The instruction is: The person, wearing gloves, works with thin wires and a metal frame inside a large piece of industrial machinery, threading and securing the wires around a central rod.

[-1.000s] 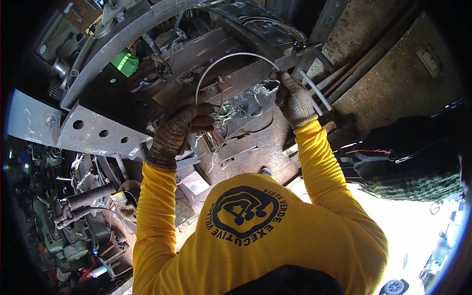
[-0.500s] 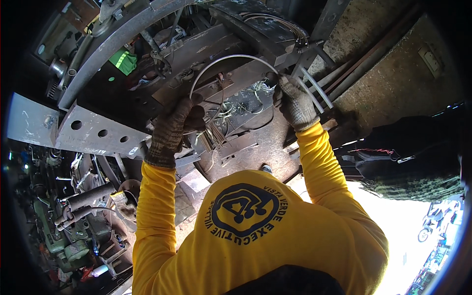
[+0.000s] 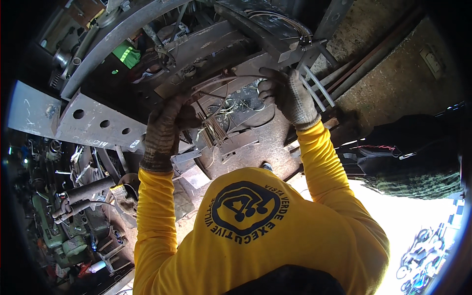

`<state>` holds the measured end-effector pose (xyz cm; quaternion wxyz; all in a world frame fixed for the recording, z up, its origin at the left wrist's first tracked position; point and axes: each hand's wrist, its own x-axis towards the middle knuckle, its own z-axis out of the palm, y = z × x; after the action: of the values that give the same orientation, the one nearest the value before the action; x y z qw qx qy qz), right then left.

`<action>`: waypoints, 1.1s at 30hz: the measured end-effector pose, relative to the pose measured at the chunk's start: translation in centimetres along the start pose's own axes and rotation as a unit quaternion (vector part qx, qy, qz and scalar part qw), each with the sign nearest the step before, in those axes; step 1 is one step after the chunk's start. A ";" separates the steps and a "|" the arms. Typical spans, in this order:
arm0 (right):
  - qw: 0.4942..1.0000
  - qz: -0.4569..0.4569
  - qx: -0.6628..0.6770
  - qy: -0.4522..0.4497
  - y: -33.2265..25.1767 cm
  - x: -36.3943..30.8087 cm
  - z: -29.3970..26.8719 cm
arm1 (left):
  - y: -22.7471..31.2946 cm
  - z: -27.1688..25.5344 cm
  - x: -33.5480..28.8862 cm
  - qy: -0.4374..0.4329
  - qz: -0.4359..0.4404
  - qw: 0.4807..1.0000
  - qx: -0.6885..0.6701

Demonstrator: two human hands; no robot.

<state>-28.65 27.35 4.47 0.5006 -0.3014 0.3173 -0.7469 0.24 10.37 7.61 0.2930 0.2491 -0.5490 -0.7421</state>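
A thin curved metal rod [image 3: 231, 77] spans the gap between my two gloved hands, in a low, flattened arc. My left hand [image 3: 166, 118], in a dirty knit glove, is closed round its left end. At the other end, my right hand [image 3: 296, 98], in a similar glove, grips the rod between thumb and fingers; its exact tip is hidden there. Below the rod, beside my left hand, lies a bundle of thin brown rods [image 3: 212, 130]. Pale, tangled strips [image 3: 227, 108] lie on a dark surface between my hands.
A steel beam with round holes [image 3: 104, 124] stands left, below a large curved metal bar [image 3: 129, 30]. Green cloth [image 3: 129, 55] lies at far left. Coiled rods [image 3: 282, 20] rest at the back. Two metal bars [image 3: 318, 88] jut out right of my right hand. Green machinery [image 3: 73, 246] fills lower left.
The rod has tilted from a tall arch to a flatter, lower one. My right hand has turned slightly and its fingers have moved left. My left hand still holds its end.
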 end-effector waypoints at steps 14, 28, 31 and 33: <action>0.966 0.036 -0.247 0.066 0.6 0.2 0.9 | -1.8 -3.3 -0.4 0.041 0.026 0.999 0.020; 0.983 -0.050 -0.051 0.170 5.2 2.4 2.8 | -3.4 0.7 -0.8 0.010 0.213 0.974 -0.074; 0.968 -0.088 0.011 0.236 5.4 3.3 5.8 | -4.6 1.6 -0.1 0.037 0.150 0.966 -0.209; 0.955 -0.107 0.003 0.275 5.0 3.9 6.8 | -5.1 1.8 0.2 0.031 0.131 0.958 -0.252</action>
<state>-21.89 21.07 5.26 0.3117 -0.1149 0.4065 -0.8511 -1.95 12.63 3.17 0.4579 0.1154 -0.3629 -0.8033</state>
